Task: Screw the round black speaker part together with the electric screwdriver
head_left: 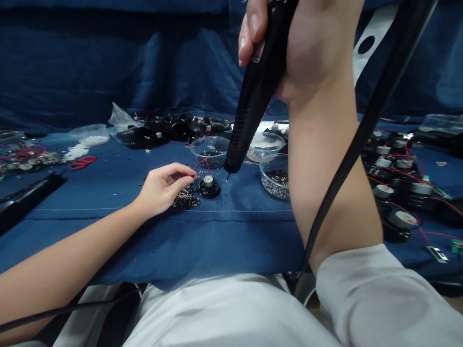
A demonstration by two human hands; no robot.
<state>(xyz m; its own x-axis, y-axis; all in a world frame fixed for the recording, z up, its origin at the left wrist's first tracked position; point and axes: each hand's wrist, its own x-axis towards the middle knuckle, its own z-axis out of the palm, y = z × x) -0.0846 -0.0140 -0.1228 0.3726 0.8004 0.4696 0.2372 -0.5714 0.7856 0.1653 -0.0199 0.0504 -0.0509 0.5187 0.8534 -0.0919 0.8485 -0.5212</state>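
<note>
My right hand is raised close to the camera, wrapped round a black electric screwdriver whose tip hangs just right of a small black speaker with red wires on the blue cloth. The tool's black cord runs down past my forearm. My left hand rests on the cloth left of the speaker, fingers curled in a pinch beside a pile of small screws; what the fingertips hold is too small to make out.
Clear plastic cups of small parts stand behind and right of the speaker. Several more speakers with red wires lie at right. Red scissors, a white-filled dish and black parts sit at left and back.
</note>
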